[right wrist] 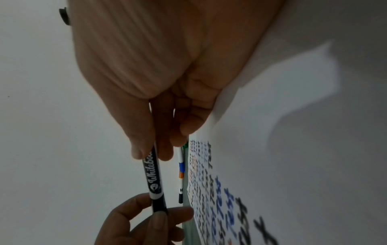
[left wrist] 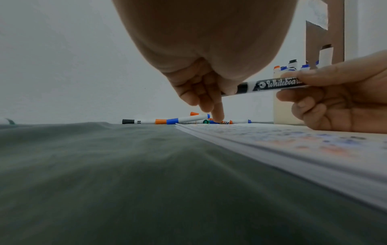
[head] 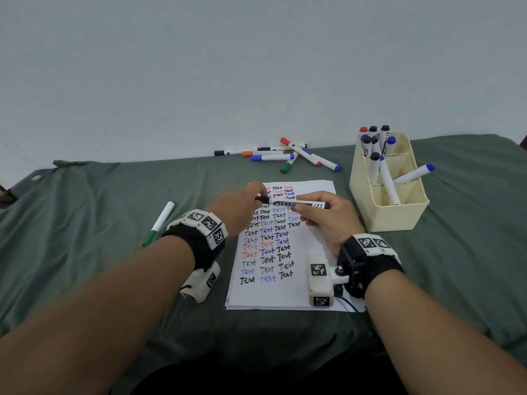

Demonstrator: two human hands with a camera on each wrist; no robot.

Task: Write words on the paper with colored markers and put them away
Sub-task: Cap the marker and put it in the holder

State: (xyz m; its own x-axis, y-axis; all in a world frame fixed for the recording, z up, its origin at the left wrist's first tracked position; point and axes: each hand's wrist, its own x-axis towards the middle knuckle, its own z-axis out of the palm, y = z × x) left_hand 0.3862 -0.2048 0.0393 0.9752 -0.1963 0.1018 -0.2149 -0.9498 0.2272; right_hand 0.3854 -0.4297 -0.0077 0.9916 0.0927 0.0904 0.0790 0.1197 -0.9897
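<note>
Black-capped white whiteboard marker [head: 293, 203]: level above written white paper sheet [head: 310, 240]. Right hand [head: 325, 220] pinches barrel; left hand [head: 242, 208] pinches cap end. Risk: cap jerks free, tip smears paper beneath grip.

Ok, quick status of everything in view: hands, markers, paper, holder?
left hand: pinches the black marker's cap end
right hand: grips the marker's barrel
black marker: level above the paper, cap on
paper: flat, rows of "Test" written
green marker: lying capped, left of the paper
loose markers: piled at the wall
holder: upright, several markers inside
</note>
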